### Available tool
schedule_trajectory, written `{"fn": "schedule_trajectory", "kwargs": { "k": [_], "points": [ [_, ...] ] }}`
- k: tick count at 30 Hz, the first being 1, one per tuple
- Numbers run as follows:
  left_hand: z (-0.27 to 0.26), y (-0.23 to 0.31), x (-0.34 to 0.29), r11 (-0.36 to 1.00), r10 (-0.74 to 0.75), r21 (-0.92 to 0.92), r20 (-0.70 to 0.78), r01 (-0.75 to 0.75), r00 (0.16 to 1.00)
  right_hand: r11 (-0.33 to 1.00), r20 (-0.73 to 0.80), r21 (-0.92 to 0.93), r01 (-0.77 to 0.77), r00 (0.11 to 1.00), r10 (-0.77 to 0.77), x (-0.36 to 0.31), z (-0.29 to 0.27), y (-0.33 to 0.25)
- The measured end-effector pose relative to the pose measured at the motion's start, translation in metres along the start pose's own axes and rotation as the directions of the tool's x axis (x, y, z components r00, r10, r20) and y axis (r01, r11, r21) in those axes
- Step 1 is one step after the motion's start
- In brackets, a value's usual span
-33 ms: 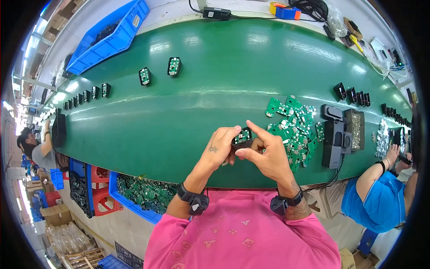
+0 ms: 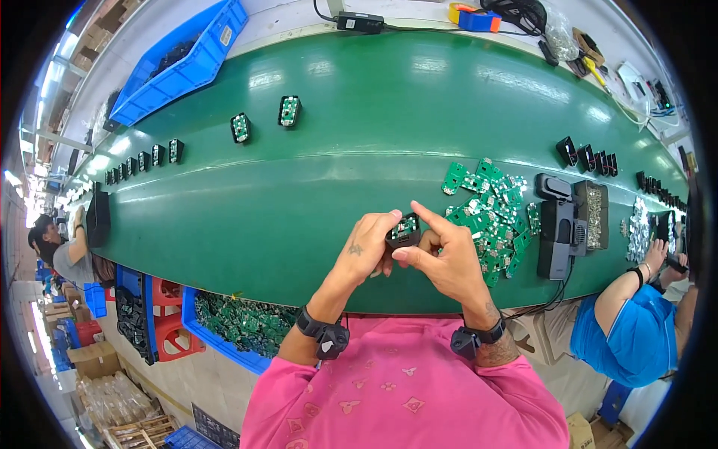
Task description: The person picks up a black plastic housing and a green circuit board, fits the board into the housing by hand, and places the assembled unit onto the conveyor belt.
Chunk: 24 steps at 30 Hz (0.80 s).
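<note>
So the board pile [image 2: 490, 217] is my reference here. There's plenty around it on the green worktop [image 2: 321, 194]: a chunky black gadget [image 2: 555, 247] with a cord stands just to its right, blocking the straight line to the tray [image 2: 603, 217] of tiny metal bits. Farther right and toward the back of the pile are a few black shells [image 2: 587, 159]. Off to the left and farther back than the pile sit two cases with boards inside, one here [image 2: 240, 129] and one here [image 2: 289, 111], plus a row of small cases [image 2: 158, 155] well left of the pile. Way back left of it there's a blue bin [image 2: 202, 71], and lower down on that side a blue crate [image 2: 224, 349] full of boards.

The black case [image 2: 404, 230] with a board in it is just left of the pile. Both hands are together on it: left hand [image 2: 363, 239] wrapped round the left side, right hand [image 2: 452, 258] with thumb and bent fingers against the near right corner, index finger stretched out.

Compared with the earlier frame? Honestly nothing I can spot, same grip, same pile, same spot for the case
</note>
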State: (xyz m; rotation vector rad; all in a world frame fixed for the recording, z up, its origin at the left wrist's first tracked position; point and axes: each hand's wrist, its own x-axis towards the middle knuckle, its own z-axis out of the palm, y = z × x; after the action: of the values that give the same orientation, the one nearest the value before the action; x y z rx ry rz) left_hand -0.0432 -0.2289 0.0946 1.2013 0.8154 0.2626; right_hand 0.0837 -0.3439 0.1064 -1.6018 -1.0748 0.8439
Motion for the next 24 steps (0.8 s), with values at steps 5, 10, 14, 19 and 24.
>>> {"fn": "schedule_trajectory", "kwargs": {
  "k": [5, 10, 14, 19, 24],
  "points": [
    [0.001, -0.004, 0.005, 1.0, -0.026, 0.007, 0.096, 0.026, 0.995, 0.999, -0.031, -0.006, -0.05, 0.998, 0.05, -0.002, -0.004, -0.003],
    [0.012, -0.006, 0.005, 0.996, -0.072, -0.052, 0.025, 0.073, 0.997, 0.999, -0.006, 0.022, -0.023, 1.0, 0.023, -0.005, -0.01, -0.001],
    [0.018, -0.005, 0.009, 0.953, 0.285, -0.078, -0.083, -0.291, 0.955, 0.994, 0.021, 0.067, 0.09, 0.996, -0.092, -0.006, -0.01, 0.0],
    [0.023, 0.011, 0.005, 0.886, 0.352, 0.322, 0.001, -0.333, 0.936, 0.933, 0.069, 0.342, -0.114, 0.993, 0.096, -0.009, -0.022, 0.006],
    [0.045, 0.029, 0.003, 0.856, 0.337, 0.419, -0.006, -0.303, 0.942, 0.936, 0.076, 0.306, -0.174, 0.984, 0.158, -0.006, -0.035, 0.012]
  ]
}}
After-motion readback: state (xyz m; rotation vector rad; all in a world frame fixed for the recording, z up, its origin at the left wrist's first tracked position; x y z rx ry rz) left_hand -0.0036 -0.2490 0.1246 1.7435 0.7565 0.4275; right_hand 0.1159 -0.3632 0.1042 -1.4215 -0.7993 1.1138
